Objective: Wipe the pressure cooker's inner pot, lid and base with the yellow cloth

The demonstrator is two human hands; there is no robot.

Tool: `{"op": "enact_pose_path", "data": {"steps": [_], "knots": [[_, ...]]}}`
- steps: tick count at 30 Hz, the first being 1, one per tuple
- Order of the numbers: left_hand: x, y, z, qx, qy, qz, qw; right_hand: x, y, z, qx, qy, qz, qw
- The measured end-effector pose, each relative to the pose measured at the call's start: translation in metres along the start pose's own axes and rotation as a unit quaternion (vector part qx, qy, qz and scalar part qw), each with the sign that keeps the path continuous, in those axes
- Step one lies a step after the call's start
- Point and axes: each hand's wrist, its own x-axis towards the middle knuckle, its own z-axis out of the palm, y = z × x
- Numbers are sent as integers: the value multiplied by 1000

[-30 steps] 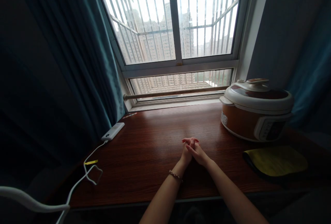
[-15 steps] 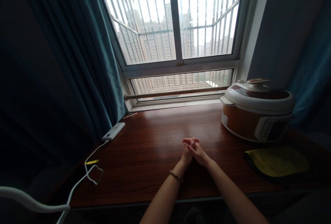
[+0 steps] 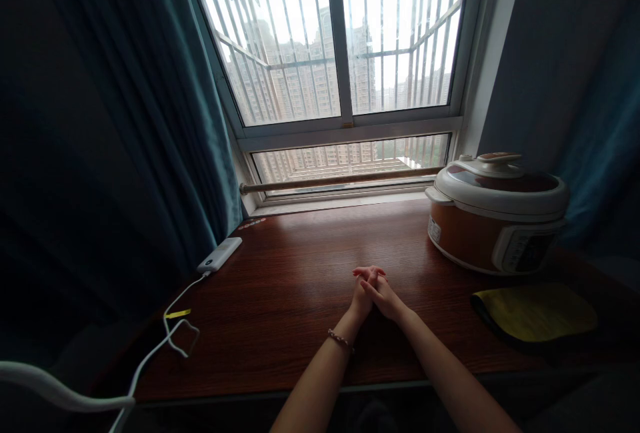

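My left hand and my right hand are clasped together over the reddish-brown wooden table, fingers interlaced. Both are closed, and no object shows between them. A beaded bracelet circles my left wrist. To the right of my hands lies a yellow-green mat or cloth with a dark edge. Behind it stands an electric cooker with a white lid and an orange-brown body.
On the table's left side, a white power bank has a white cable plugged in, with a yellow tag. A blue curtain hangs beside it. Behind the table is a barred window with a horizontal rail.
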Motion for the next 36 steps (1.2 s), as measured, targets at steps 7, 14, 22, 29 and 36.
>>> {"op": "enact_pose_path", "data": {"steps": [7,14,22,29,36], "knots": [[-1,3,1,-5,3,-5,1000,1,-2,0,-2,-2,4,1000],[-2,8,1,-2,5,-1,1000,1,-2,-1,3,-1,0,1000],[-2,5,0,-2,-1,-7,1000,0,0,-1,3,-2,-3,1000],[-2,8,1,5,-7,-25,1000,1,3,0,3,-1,-2,1000],[-5,23,1,5,-19,-49,999,1,3,0,1,1,-5,1000]]}}
